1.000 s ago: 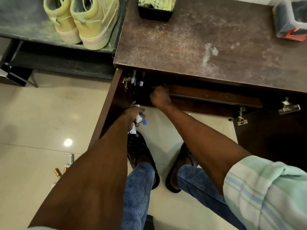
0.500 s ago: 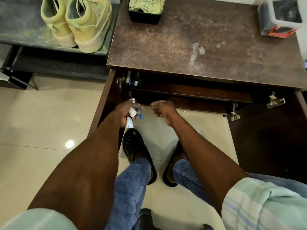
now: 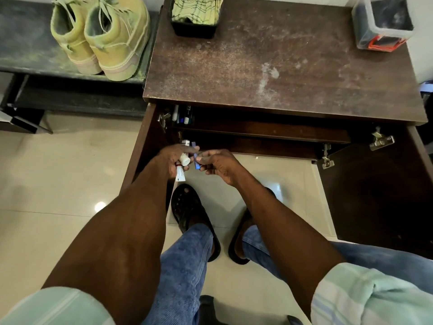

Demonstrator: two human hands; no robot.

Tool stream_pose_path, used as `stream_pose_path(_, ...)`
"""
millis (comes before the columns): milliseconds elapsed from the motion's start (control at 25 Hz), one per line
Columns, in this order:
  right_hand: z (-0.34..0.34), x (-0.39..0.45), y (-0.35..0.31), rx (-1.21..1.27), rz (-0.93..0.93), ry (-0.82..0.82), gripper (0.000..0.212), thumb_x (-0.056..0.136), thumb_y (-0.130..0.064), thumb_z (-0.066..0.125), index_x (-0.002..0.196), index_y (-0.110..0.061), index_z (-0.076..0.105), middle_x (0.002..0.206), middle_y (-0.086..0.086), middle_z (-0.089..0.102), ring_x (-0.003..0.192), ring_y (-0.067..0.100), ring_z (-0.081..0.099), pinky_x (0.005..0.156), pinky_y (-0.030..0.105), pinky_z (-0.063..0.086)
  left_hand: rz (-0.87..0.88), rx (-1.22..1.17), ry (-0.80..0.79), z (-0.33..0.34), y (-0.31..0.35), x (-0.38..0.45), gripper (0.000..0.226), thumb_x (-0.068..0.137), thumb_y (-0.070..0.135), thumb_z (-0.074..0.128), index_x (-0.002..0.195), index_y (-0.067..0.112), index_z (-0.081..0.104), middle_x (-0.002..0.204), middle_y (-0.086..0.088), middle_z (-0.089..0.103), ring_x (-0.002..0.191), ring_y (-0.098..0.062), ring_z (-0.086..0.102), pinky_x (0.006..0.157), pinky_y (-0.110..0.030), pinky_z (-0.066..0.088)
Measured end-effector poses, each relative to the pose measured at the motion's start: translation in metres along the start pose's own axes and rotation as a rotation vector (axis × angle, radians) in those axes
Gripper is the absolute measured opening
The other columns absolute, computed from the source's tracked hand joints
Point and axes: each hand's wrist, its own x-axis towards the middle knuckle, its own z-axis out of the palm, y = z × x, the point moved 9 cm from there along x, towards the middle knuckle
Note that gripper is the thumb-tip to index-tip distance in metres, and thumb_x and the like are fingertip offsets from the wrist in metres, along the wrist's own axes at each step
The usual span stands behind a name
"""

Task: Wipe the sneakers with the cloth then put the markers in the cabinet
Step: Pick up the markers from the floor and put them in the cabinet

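Now I see my left hand (image 3: 174, 158) curled round a small bundle of markers (image 3: 184, 160), white ones with a red band, held in front of the open cabinet (image 3: 281, 73). My right hand (image 3: 216, 164) is just beside it and pinches a blue marker (image 3: 195, 156) between thumb and fingertips; the blue marker stands nearly upright between the two hands and also touches the fingers of the left hand. Some more markers (image 3: 181, 116) already stand on the upper shelf inside the cabinet, at its left end, near a metal hinge (image 3: 163, 118). Both cabinet doors hang open to the sides, the left door (image 3: 140, 146) right behind my left forearm. On the dusty counter on top of the cabinet sits a black tray (image 3: 193, 31) with the yellow-green cloth (image 3: 196, 9) folded inside, and a clear plastic box (image 3: 382, 22) at the far right corner. The sneakers (image 3: 103, 36), pale green, stand together on a dark bench at the left. Below my arms I see my jeans and black sandals (image 3: 187, 207) on the tiled floor.
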Motion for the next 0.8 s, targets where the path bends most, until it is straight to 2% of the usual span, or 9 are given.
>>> stream_pose_path(120, -0.022, 0.008, -0.014, 0.008, -0.068, 0.227, 0.004, 0.083, -0.004, 0.067, 0.087, -0.002, 0.069, 0.073, 0.01, 0.066, 0.059, 0.015, 0.058, 0.055, 0.025, 0.049, 0.035, -0.093, 0.02, -0.003, 0.002, 0.006, 0.015, 0.089, 0.017, 0.065, 0.076, 0.016, 0.058, 0.058, 0.004, 0.058, 0.04, -0.004, 0.049, 0.035, -0.014, 0.033)
stream_pose_path(240, -0.039, 0.026, -0.05, -0.136, -0.192, 0.466, 0.01, 0.081, -0.009, 0.069, 0.071, -0.011, 0.068, 0.073, 0.011, 0.069, 0.06, 0.017, 0.063, 0.063, 0.032, 0.056, 0.035, -0.104, 0.028, -0.002, -0.004, 0.013, 0.013, 0.091, 0.017, 0.062, 0.08, 0.018, 0.056, 0.06, 0.004, 0.054, 0.036, -0.003, 0.047, 0.035, -0.012, 0.03)
stream_pose_path(320, -0.035, 0.04, -0.077, -0.296, -0.273, 0.517, 0.006, 0.08, -0.011, 0.069, 0.078, -0.007, 0.073, 0.083, 0.016, 0.072, 0.076, 0.026, 0.07, 0.073, 0.039, 0.058, 0.015, -0.095, 0.035, -0.002, -0.008, 0.018, 0.008, 0.092, 0.016, 0.061, 0.085, 0.019, 0.058, 0.064, 0.004, 0.054, 0.036, -0.003, 0.048, 0.035, -0.012, 0.03)
stream_pose_path(360, -0.032, 0.047, -0.087, -0.389, -0.298, 0.533, 0.011, 0.081, -0.012, 0.068, 0.086, -0.004, 0.073, 0.092, 0.017, 0.072, 0.088, 0.03, 0.069, 0.079, 0.039, 0.056, 0.009, -0.091, 0.041, -0.003, -0.009, 0.019, 0.007, 0.092, 0.016, 0.06, 0.086, 0.019, 0.058, 0.065, 0.004, 0.054, 0.036, -0.003, 0.048, 0.035, -0.012, 0.03)
stream_pose_path(440, -0.028, 0.059, -0.099, -0.534, -0.303, 0.557, 0.021, 0.085, -0.012, 0.062, 0.102, -0.003, 0.07, 0.112, 0.018, 0.068, 0.109, 0.032, 0.061, 0.092, 0.035, 0.05, 0.0, -0.089, 0.043, -0.005, -0.011, 0.021, 0.007, 0.093, 0.016, 0.059, 0.087, 0.019, 0.058, 0.067, 0.003, 0.053, 0.035, -0.003, 0.047, 0.034, -0.011, 0.029)
stream_pose_path(560, -0.025, 0.074, -0.097, -0.587, -0.231, 0.529, 0.036, 0.09, -0.01, 0.057, 0.125, -0.002, 0.058, 0.135, 0.016, 0.053, 0.13, 0.029, 0.044, 0.107, 0.026, 0.033, -0.01, -0.082, 0.038, -0.007, -0.014, 0.023, 0.009, 0.093, 0.015, 0.058, 0.085, 0.019, 0.059, 0.068, 0.002, 0.053, 0.034, -0.004, 0.048, 0.034, -0.012, 0.029)
stream_pose_path(640, -0.023, 0.081, -0.095, -0.556, -0.227, 0.521, 0.04, 0.091, -0.011, 0.056, 0.13, -0.002, 0.053, 0.139, 0.015, 0.049, 0.134, 0.028, 0.04, 0.109, 0.024, 0.028, -0.008, -0.073, 0.034, -0.008, -0.015, 0.024, 0.01, 0.093, 0.015, 0.058, 0.083, 0.019, 0.058, 0.068, 0.001, 0.053, 0.034, -0.004, 0.048, 0.033, -0.012, 0.029)
stream_pose_path(800, -0.022, 0.087, -0.088, -0.453, -0.234, 0.506, 0.038, 0.087, -0.014, 0.06, 0.124, -0.003, 0.059, 0.129, 0.015, 0.058, 0.123, 0.028, 0.052, 0.102, 0.028, 0.041, -0.003, -0.073, 0.039, -0.008, -0.014, 0.025, 0.011, 0.092, 0.016, 0.059, 0.083, 0.021, 0.058, 0.068, 0.001, 0.053, 0.034, -0.004, 0.048, 0.034, -0.011, 0.029)
